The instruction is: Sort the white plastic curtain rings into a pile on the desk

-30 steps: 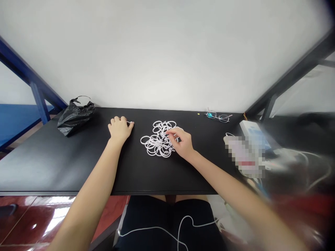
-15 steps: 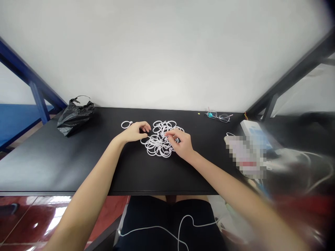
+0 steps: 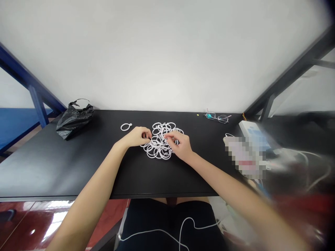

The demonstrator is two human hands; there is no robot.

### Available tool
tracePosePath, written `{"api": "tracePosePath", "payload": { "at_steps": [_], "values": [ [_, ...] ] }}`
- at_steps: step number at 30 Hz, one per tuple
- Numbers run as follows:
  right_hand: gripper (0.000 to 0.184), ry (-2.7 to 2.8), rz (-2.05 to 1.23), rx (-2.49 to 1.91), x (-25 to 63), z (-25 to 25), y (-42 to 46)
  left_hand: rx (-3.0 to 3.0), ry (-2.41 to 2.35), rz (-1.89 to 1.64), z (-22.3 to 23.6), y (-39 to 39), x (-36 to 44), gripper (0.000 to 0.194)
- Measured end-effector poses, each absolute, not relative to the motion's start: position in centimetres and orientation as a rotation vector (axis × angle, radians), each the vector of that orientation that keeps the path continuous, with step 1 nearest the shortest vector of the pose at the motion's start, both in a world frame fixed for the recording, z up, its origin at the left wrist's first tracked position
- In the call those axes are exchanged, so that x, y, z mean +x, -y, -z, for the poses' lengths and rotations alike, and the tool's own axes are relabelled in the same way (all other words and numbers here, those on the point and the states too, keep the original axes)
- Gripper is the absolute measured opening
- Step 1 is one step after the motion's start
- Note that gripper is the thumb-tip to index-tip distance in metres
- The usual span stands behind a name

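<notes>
A tangled pile of white plastic curtain rings (image 3: 158, 153) lies on the black table between my hands. My left hand (image 3: 137, 136) is at the pile's left edge, thumb and fingertips closed on the side of a white ring. From the right, my right hand (image 3: 180, 143) reaches over the pile, its thumb and index finger pinched on a small part of a ring. The fingers partly cover what each hand grips. A single white ring (image 3: 126, 127) with a small knob lies apart, beyond my left wrist.
A black plastic bag (image 3: 75, 118) sits at the table's (image 3: 167, 181) far left. Eyeglasses (image 3: 217, 117) lie toward the back right. A white box (image 3: 253, 134), a blurred-out phone-like item (image 3: 243, 155) and cables occupy the right side. A pale wall rises behind.
My left hand has moved slightly down and right, from beside the lone ring to the pile, and its fingers have closed. My right hand stays pinched in nearly the same place.
</notes>
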State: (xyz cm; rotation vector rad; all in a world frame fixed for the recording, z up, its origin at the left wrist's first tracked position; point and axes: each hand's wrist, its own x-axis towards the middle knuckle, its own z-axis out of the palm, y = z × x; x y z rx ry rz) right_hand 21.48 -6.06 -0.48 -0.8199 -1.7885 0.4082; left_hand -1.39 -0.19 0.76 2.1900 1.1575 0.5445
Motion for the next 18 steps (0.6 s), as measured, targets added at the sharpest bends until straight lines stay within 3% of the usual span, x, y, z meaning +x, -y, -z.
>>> {"api": "tracePosePath", "payload": {
  "at_steps": [8, 18],
  "values": [
    [0.015, 1.778, -0.408, -0.8, 21.5, 0.6, 6.0, 1.951, -1.093, -0.649, -1.7, 0.2, -1.7, 0.016],
    [0.016, 1.786, -0.39, -0.801, 21.5, 0.5, 6.1, 1.142, -0.954, -1.093, -2.0, 0.6, 0.1, 0.02]
  ]
}}
